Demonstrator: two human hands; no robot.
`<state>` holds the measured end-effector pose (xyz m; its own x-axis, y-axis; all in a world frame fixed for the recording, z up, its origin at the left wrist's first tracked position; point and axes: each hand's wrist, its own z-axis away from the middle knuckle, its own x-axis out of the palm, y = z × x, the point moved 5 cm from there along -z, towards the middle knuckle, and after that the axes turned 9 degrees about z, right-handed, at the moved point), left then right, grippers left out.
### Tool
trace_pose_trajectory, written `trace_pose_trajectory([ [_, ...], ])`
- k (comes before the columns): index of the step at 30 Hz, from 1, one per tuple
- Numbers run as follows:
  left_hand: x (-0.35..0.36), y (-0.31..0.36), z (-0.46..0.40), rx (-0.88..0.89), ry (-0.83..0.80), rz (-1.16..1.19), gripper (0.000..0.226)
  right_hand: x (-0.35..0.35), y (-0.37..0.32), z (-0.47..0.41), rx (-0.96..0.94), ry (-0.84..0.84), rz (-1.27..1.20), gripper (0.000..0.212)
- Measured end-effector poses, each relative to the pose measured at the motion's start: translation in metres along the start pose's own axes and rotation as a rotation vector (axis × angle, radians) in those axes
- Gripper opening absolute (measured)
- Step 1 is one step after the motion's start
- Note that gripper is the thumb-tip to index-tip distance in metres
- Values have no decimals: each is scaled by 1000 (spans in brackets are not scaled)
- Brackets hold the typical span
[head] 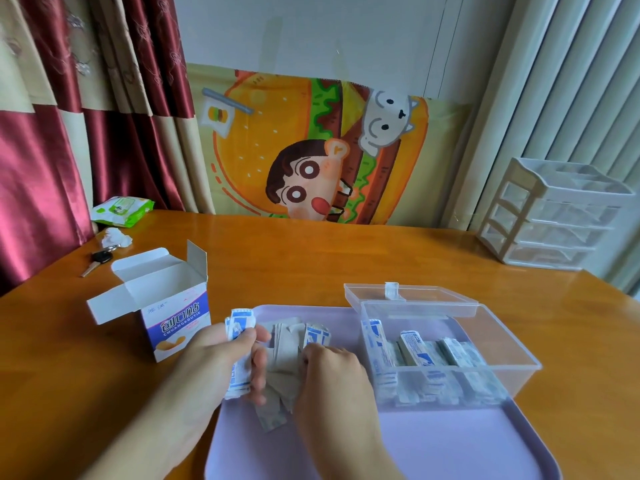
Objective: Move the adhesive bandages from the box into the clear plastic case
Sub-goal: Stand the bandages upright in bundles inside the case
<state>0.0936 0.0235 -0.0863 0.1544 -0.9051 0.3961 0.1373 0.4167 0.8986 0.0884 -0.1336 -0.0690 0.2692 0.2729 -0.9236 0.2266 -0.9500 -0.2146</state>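
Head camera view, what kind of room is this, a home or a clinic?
Probably a home: a wooden table against a wall, satin curtains on the left, a cartoon burger cloth hung behind, and a key lying loose.

Box left of my tray, case on its right half.
The opened cardboard bandage box (173, 313) stands on the wooden table (346, 258) left of my lilac plastic tray (450, 441); loose wrapped bandages (287, 358) lie on it, left of the clear plastic case (446, 348) holding more.
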Motion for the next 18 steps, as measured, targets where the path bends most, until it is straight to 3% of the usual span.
trace_pose_trajectory([
  [4,-6,-5,-4,-33,-4,55,27,6,-1,-3,-5,117,23,55],
  [8,-6,-9,-4,-91,68,-53,46,-5,-1,2,8,242,-16,51],
  [12,3,1,15,-20,36,-53,27,-19,-4,8,-31,485,-63,36],
  [14,8,1,20,-22,15,-77,34,-24,-6,12,-66,573,-95,20],
  [16,13,0,23,-35,-9,-98,47,-25,-12,16,-156,580,-171,11],
  [18,16,2,25,-29,-19,-112,42,-23,-17,17,-229,546,-245,14],
])
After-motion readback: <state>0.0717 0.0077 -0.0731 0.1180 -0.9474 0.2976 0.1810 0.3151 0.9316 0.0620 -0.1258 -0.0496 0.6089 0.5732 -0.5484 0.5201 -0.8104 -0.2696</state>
